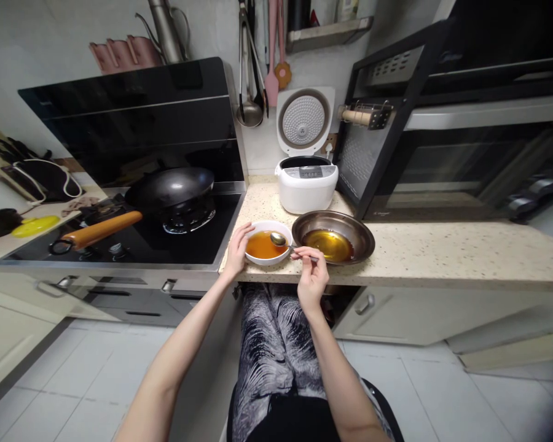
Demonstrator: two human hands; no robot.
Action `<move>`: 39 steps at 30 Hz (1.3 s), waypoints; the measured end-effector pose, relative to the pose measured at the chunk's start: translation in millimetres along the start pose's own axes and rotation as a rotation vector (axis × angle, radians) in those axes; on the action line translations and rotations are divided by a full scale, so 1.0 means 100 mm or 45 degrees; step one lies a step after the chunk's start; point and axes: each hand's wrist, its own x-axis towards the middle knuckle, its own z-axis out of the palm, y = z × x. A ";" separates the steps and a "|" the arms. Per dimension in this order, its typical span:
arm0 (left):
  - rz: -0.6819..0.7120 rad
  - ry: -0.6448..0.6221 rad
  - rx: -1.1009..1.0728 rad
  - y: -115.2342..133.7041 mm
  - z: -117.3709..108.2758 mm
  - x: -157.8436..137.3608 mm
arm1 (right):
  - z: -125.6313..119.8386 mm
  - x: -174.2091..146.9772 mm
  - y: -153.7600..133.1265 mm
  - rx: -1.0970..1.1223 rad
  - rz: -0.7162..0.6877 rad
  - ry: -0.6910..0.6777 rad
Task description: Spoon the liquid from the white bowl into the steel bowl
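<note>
A white bowl (284, 258) of amber-orange liquid stands near the counter's front edge. My left hand (238, 250) grips its left side, fingers along the rim. Between the thumb and fingers of my right hand (314, 275) is the handle of a metal spoon (278, 239). The spoon's head is over the right part of the bowl, close to the liquid; whether it touches the surface I cannot tell. Just right of the bowl sits a wide metal basin (366, 239) with yellow-golden liquid in its bottom. My right hand is at the basin's front left edge.
Behind the bowls stands a white rice cooker (306, 189), lid raised. To the left, a black wok (170, 187) with an orange-brown handle (102, 229) sits on the stove. A dark oven (442, 178) on a rack is at right. Utensils (251, 113) hang on the wall.
</note>
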 end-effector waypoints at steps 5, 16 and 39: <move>0.003 0.001 0.006 -0.02 0.00 0.00 | -0.02 0.03 -0.06 -0.025 -0.016 0.034; 0.006 -0.002 0.001 0.02 0.00 0.00 | -0.18 0.15 -0.08 -0.033 -0.046 0.194; -0.004 0.014 -0.001 -0.01 -0.01 0.00 | -0.47 0.23 0.06 -0.448 -0.478 -0.073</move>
